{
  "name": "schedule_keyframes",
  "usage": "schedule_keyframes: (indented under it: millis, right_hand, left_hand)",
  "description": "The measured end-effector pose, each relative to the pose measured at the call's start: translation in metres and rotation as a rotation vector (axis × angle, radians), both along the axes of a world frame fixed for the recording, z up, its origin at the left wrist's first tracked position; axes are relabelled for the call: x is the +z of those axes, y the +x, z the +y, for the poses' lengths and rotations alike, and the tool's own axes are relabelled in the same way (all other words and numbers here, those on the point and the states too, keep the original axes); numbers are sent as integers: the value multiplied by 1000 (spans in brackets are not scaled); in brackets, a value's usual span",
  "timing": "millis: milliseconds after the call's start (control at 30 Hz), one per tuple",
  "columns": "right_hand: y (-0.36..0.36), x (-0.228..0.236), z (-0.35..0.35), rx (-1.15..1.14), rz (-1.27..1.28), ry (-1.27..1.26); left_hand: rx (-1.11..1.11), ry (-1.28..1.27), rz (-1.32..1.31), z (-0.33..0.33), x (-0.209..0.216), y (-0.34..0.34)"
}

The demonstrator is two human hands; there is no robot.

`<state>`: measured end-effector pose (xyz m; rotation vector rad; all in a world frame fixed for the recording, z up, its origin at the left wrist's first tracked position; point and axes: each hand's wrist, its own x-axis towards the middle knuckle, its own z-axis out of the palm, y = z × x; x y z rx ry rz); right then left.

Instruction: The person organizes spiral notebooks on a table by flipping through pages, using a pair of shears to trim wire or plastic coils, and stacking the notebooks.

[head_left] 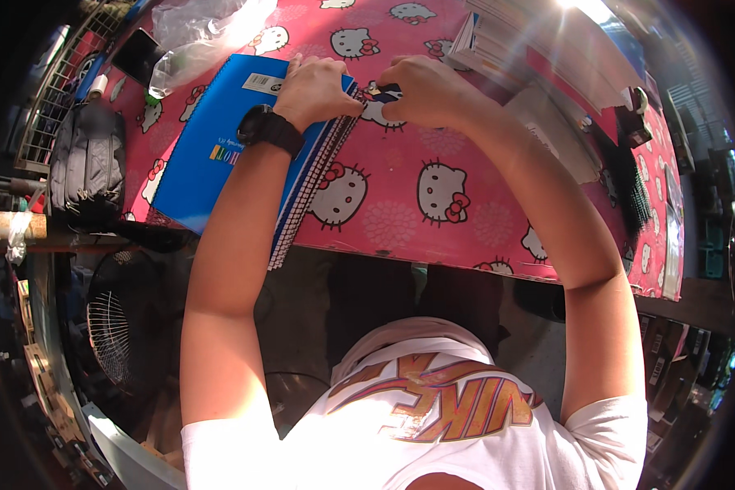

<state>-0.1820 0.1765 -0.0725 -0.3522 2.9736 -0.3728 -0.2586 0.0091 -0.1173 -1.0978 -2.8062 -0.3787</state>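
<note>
A stack of blue spiral notebooks (208, 122) lies at an angle on the left of the table, white coil binding along its right side. Over the top notebook's far right part lies my left hand (314, 90), a black watch on its wrist. Its fingers curl at the far edge and its thumb reaches the bound side. Just right of the stack, my right hand (429, 90) is closed, knuckles up. A small dark object (386, 91) shows at its fingers, mostly hidden, its kind unclear.
A pink cartoon-cat cloth (392, 184) covers the table. Clear plastic (208, 37) and a dark phone-like slab (139, 55) lie far left, a grey bag (88, 159) at the left edge. Books (498, 41) and a greyish packet (555, 135) lie right. A fan (110, 335) stands below left.
</note>
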Motion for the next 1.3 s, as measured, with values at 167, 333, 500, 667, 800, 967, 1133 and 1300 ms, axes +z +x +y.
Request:
schedule_keyframes:
  millis: [167,333,500,667,800,967,1133,1300]
  right_hand:
    - [-8,0,1,4,-84,-89]
    - [-3,-15,12,-381,-588,-998]
    - [8,-30,10,-435,-686,-1396]
    - [10,-30,12,-196,-80,-416]
    - [15,-40,7,-74,250,-216]
    - [8,-30,5,-42,150,-129]
    - [6,-17,-4,-2,43,-9]
    - [-1,-21,-5,8,17,-12]
  left_hand:
    - [0,10,8,-1,-1,-1]
    - [8,-24,-12,0,-1,-1]
    - [26,-64,-35,2,2,-1]
    - [22,-88,-89,2,6,-1]
    - [7,-60,-24,2,3,-1]
    - [39,-90,-36,3,7,2]
    - [52,-142,-111,3,10,0]
    - [40,-140,-131,3,9,0]
